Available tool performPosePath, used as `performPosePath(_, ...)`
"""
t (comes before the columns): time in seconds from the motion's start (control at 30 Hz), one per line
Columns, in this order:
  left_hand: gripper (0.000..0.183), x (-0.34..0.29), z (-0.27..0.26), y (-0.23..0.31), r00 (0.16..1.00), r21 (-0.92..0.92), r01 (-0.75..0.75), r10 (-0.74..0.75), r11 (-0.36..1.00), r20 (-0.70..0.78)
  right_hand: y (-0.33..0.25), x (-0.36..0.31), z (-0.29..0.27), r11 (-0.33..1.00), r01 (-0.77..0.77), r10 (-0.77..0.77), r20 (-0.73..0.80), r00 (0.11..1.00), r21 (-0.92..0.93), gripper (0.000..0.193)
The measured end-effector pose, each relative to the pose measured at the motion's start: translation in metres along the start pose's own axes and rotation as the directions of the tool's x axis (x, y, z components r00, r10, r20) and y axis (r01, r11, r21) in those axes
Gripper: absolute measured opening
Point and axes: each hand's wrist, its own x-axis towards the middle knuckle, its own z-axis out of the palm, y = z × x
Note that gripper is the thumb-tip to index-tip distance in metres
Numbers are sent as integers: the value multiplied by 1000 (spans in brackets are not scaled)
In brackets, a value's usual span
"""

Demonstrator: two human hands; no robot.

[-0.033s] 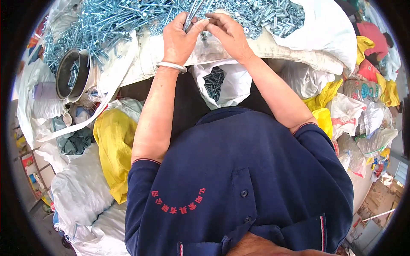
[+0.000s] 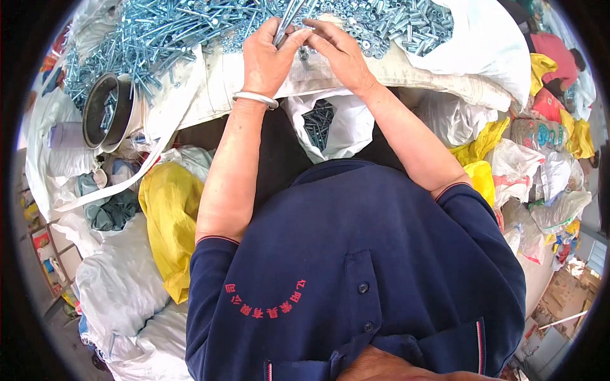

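From my end, I see the left hand [image 2: 270, 54] closed on slim metal rods [image 2: 289, 19] above the near edge of the tabletop [image 2: 222, 79], probably bundled so they stay aligned. The right hand [image 2: 341, 56] meets it at the fingertips; I cannot tell whether it pinches anything. Bolts [image 2: 171, 25] lie left, metal sleeves [image 2: 416, 28] right, seemingly separated by kind for easy reach.

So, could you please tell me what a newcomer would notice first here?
Probably the heap of metal bolts along the top. At its near edge, the left hand, a bangle round its wrist, holds slim metal rods beside the right hand. A yellow sack stands out at left.
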Motion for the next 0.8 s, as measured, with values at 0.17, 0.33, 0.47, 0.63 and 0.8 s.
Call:
performPosePath(0.17,32,2,1,-11,1000,-10,-23,23,1000,1,4,-9,8,995,37,-34,-37,999,88,44)
performPosePath(0.33,33,3,3,-9,997,33,-74,75,997,-25,5,-8,12,969,-21,49,-108,993,246,51)
performPosePath(0.47,32,2,2,-2,999,76,-43,42,996,8,4,-4,-3,995,-61,69,-110,992,80,55)
performPosePath(0.63,32,1,2,-7,999,57,-54,54,997,0,6,-4,11,986,-5,30,-147,989,169,56)
performPosePath(0.8,31,1,2,-3,998,99,-53,51,994,23,13,0,14,985,67,-33,-203,979,162,59)
